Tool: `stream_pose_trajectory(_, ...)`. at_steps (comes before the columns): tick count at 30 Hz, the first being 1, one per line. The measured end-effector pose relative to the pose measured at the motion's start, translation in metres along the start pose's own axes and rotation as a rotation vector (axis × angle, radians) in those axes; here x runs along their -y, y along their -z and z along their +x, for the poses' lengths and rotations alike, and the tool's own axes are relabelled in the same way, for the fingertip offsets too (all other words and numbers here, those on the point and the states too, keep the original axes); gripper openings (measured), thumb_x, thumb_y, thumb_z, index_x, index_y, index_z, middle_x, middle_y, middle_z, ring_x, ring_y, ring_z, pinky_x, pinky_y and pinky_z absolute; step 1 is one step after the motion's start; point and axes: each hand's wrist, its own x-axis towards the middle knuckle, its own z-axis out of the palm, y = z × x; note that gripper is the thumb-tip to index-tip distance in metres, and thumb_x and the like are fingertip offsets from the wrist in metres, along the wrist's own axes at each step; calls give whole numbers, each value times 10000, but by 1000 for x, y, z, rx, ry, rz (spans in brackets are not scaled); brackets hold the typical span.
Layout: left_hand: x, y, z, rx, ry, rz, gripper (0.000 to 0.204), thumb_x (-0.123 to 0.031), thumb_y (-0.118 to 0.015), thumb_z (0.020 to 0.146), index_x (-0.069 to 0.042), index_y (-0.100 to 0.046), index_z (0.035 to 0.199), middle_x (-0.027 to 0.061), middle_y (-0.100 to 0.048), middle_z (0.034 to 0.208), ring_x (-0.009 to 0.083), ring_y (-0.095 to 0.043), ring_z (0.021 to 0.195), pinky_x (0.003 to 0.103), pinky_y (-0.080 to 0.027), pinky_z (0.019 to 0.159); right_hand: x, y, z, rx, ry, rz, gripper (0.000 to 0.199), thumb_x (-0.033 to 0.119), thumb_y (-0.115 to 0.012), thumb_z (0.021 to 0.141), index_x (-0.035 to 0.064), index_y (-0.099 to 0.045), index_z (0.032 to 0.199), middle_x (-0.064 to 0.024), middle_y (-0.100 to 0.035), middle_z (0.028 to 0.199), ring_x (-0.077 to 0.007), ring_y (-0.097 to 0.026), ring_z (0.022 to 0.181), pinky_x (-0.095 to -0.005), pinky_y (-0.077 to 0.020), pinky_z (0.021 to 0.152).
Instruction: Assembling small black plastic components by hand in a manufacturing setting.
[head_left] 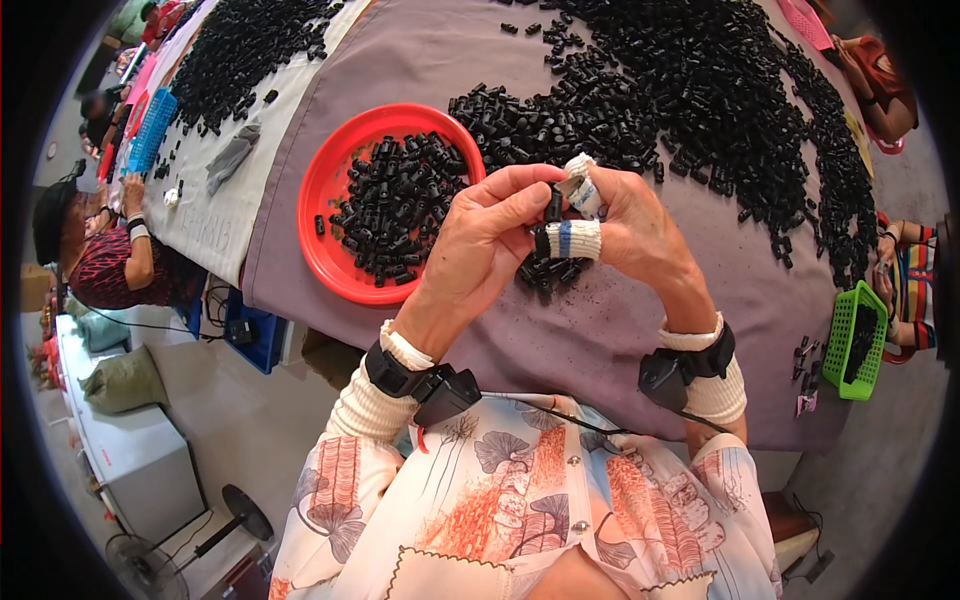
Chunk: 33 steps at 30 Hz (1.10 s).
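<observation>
In front of my chest my two hands meet over the table. My left hand (470,235) has its fingers closed in a pinch around a small black plastic part (553,206). Opposite it, my right hand (645,225) is closed too, its fingers bent in against the same part; whether it grips anything else is hidden. White knitted covers with blue stripes (572,240) wrap fingers of the right hand. Just below the hands lies a small cluster of black parts (545,275). Left of them, a round red tray (312,255) holds many similar parts.
A big heap of black parts (690,90) spreads over the grey-mauve tablecloth (400,50). At the right edge stands a green basket (850,385). Other people sit at the left (110,250) and right (910,280). A blue basket (152,130) rests on the neighbouring table.
</observation>
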Motion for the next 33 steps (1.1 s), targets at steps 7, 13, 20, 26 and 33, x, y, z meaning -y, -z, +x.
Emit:
stream_pose_trajectory(7, 1, -1, 0, -27, -6, 23, 202, -85, -539, 887, 14, -583, 1057, 71, -623, 953, 116, -596, 830, 286, -512, 762, 0, 0, 0, 10, 6, -19, 326, 237, -740, 644, -9, -568, 771, -64, -536, 606, -134, -474, 545, -299, -404, 518)
stream_pose_trajectory(13, 1, -2, 0, -26, -11, 46, 208, -87, -544, 886, 21, -584, 1059, 77, -622, 960, 123, -600, 837, 279, -519, 750, -3, 1, 0, 32, 18, -19, 353, 274, -730, 651, -18, -567, 761, -78, -523, 592, -148, -471, 532, -305, -404, 514)
stream_pose_trajectory(20, 3, 0, 1, -31, -23, 54, 195, -86, -558, 879, 21, -596, 1037, 76, -627, 949, 122, -606, 822, 259, -520, 728, -6, 0, -1, 42, 17, -37, 332, 259, -713, 677, -25, -555, 747, -94, -507, 580, -158, -464, 524, -317, -398, 510)
stream_pose_trajectory(26, 5, -1, 1, -55, -41, 47, 174, -68, -572, 866, 19, -605, 1014, 75, -637, 926, 116, -610, 799, 248, -517, 718, -2, -1, -2, 40, 35, -57, 320, 245, -700, 690, -31, -548, 748, -97, -503, 580, -163, -464, 523, -324, -395, 512)
stream_pose_trajectory(33, 7, 3, 1, -16, -50, 103, 201, -82, -557, 873, 10, -596, 1047, 74, -631, 963, 129, -605, 867, 281, -496, 785, -1, -2, -5, 52, 21, -39, 298, 222, -682, 713, -36, -538, 747, -99, -487, 576, -155, -454, 522, -324, -394, 510)
